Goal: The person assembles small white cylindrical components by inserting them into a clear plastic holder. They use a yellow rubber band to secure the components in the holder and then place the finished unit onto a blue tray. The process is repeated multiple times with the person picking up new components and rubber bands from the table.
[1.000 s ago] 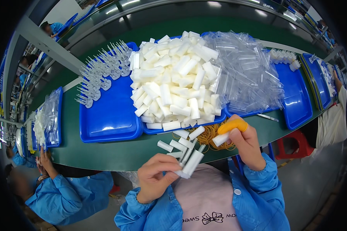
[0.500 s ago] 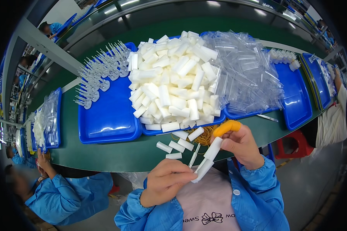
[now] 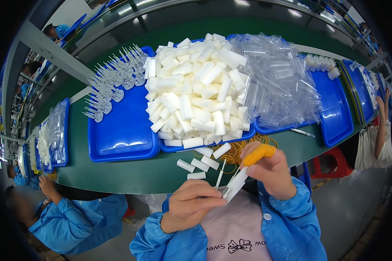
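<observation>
White plastic tube (image 3: 236, 186), now lowered from the green table's near edge (image 3: 117, 180), pinched between left hand (image 3: 191, 209) and right hand (image 3: 272, 172), assembly under way.

Not much packaging on my bench, honestly. The only wrappers are the clear plastic sleeves (image 3: 278, 82), a loose crinkly heap at about 1 o'clock from my hands, spilling over a blue tray (image 3: 335, 108). There's a smaller see-through batch of the same stuff (image 3: 56, 126) way off around 10 o'clock in another blue tray. No labels, signs or screens that I can spot.
</observation>
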A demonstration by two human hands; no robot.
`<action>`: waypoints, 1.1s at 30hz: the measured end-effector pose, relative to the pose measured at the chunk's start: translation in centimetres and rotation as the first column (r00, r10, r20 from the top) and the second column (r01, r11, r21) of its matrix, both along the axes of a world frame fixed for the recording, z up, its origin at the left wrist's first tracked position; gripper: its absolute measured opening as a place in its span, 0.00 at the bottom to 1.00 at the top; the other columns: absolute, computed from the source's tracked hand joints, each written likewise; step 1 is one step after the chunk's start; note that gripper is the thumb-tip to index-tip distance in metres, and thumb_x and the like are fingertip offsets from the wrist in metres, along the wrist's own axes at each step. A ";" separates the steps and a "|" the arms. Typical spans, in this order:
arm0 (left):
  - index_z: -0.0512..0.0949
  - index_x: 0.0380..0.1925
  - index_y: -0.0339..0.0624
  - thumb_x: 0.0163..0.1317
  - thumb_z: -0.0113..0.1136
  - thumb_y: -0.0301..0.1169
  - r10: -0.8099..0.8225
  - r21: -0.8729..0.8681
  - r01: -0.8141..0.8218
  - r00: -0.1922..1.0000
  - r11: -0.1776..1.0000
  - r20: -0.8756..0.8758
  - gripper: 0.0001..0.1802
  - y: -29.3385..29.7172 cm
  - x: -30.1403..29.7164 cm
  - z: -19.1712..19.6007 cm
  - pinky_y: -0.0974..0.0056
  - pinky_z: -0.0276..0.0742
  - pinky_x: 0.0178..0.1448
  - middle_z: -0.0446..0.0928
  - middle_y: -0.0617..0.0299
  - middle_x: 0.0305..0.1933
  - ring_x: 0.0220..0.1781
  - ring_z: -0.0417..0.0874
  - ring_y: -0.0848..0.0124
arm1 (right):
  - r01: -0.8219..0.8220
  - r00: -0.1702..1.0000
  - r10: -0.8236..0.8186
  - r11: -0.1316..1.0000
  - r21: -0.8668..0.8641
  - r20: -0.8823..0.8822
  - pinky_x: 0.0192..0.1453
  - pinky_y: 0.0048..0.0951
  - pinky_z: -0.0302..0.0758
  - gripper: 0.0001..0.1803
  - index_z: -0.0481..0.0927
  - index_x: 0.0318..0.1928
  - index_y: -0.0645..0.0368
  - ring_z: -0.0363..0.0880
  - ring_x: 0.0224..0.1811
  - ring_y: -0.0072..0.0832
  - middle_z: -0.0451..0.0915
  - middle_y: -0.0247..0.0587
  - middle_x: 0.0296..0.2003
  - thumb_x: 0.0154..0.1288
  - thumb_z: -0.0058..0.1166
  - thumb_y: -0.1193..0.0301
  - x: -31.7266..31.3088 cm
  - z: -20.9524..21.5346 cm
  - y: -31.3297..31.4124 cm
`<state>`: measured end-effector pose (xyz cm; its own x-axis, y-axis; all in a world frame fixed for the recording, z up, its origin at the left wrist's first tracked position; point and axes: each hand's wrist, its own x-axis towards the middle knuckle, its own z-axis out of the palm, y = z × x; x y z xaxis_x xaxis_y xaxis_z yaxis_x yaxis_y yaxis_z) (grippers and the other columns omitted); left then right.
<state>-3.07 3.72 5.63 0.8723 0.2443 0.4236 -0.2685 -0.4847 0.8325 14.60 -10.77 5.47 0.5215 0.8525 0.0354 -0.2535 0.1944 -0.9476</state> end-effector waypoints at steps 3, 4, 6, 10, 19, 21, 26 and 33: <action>0.83 0.35 0.39 0.47 0.65 0.17 0.133 -0.187 -0.131 0.991 0.974 -0.003 0.13 -1.4 -0.2 0.3 0.68 0.76 0.41 0.78 0.54 0.42 0.39 0.78 0.67 | -0.021 1.000 0.021 0.999 -0.034 0.000 0.54 0.25 0.66 0.13 0.76 0.45 0.63 0.73 0.43 0.21 0.77 0.32 0.37 0.59 0.58 0.78 -1.1 0.4 0.0; 0.82 0.37 0.38 0.48 0.66 0.18 0.164 -0.201 -0.157 0.986 0.967 0.019 0.14 -1.5 -0.1 0.2 0.68 0.76 0.42 0.78 0.52 0.42 0.40 0.79 0.67 | -0.015 0.999 0.014 0.999 -0.048 -0.033 0.54 0.25 0.66 0.15 0.75 0.47 0.64 0.73 0.43 0.21 0.77 0.33 0.37 0.59 0.58 0.78 -1.6 0.3 0.0; 0.80 0.41 0.36 0.50 0.68 0.22 0.225 -0.233 -0.206 0.973 0.951 0.059 0.16 -1.7 0.1 0.1 0.69 0.77 0.43 0.77 0.50 0.43 0.42 0.79 0.68 | -0.006 0.998 0.003 0.998 -0.057 -0.058 0.54 0.25 0.66 0.18 0.74 0.50 0.64 0.73 0.43 0.20 0.77 0.33 0.37 0.59 0.58 0.79 -2.2 0.4 -0.2; 0.76 0.47 0.34 0.49 0.69 0.23 0.149 -0.304 -0.168 0.985 0.938 -0.084 0.23 -1.5 -0.6 -0.2 0.66 0.78 0.44 0.78 0.51 0.42 0.43 0.81 0.66 | 0.005 1.000 -0.004 0.999 -0.039 0.004 0.53 0.24 0.67 0.23 0.71 0.54 0.65 0.73 0.42 0.20 0.77 0.34 0.36 0.57 0.58 0.81 -2.9 0.8 -0.4; 0.75 0.43 0.34 0.50 0.70 0.24 0.230 -0.424 -0.264 0.964 0.867 -0.129 0.20 -2.3 -1.9 -1.4 0.69 0.78 0.43 0.78 0.53 0.39 0.40 0.81 0.68 | 0.024 0.989 -0.022 1.000 -0.016 0.149 0.52 0.23 0.67 0.28 0.68 0.58 0.65 0.74 0.42 0.20 0.77 0.34 0.36 0.55 0.59 0.81 -3.6 0.9 -0.1; 0.75 0.43 0.34 0.50 0.70 0.23 0.246 -0.402 -0.268 0.963 0.876 -0.108 0.20 -2.1 -1.8 -1.5 0.69 0.77 0.44 0.77 0.54 0.39 0.39 0.80 0.69 | 0.014 0.985 -0.007 0.999 -0.037 0.172 0.52 0.23 0.68 0.28 0.68 0.58 0.64 0.74 0.41 0.20 0.77 0.34 0.36 0.55 0.59 0.81 -3.5 0.8 0.1; 0.75 0.43 0.35 0.51 0.68 0.22 0.243 -0.482 -0.248 0.967 0.840 -0.075 0.19 -2.2 -1.6 -1.4 0.69 0.76 0.45 0.76 0.54 0.41 0.40 0.79 0.70 | 0.003 0.981 0.012 0.997 -0.075 0.191 0.51 0.23 0.67 0.29 0.67 0.60 0.64 0.75 0.41 0.20 0.77 0.33 0.35 0.57 0.59 0.78 -3.7 1.1 0.8; 0.72 0.44 0.34 0.54 0.64 0.18 0.295 -0.653 -0.273 0.952 0.706 -0.080 0.18 -0.8 -1.5 -1.1 0.69 0.74 0.49 0.73 0.56 0.44 0.43 0.77 0.72 | 0.066 0.928 -0.035 0.995 -0.071 0.370 0.48 0.26 0.64 0.22 0.76 0.53 0.58 0.71 0.42 0.25 0.75 0.31 0.37 0.55 0.61 0.74 -1.8 0.1 2.4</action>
<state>-4.62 2.89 4.53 0.7061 0.7025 0.0896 -0.2365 0.1147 0.9648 12.76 -8.35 5.61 0.5274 0.8335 0.1648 0.1238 0.1165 -0.9854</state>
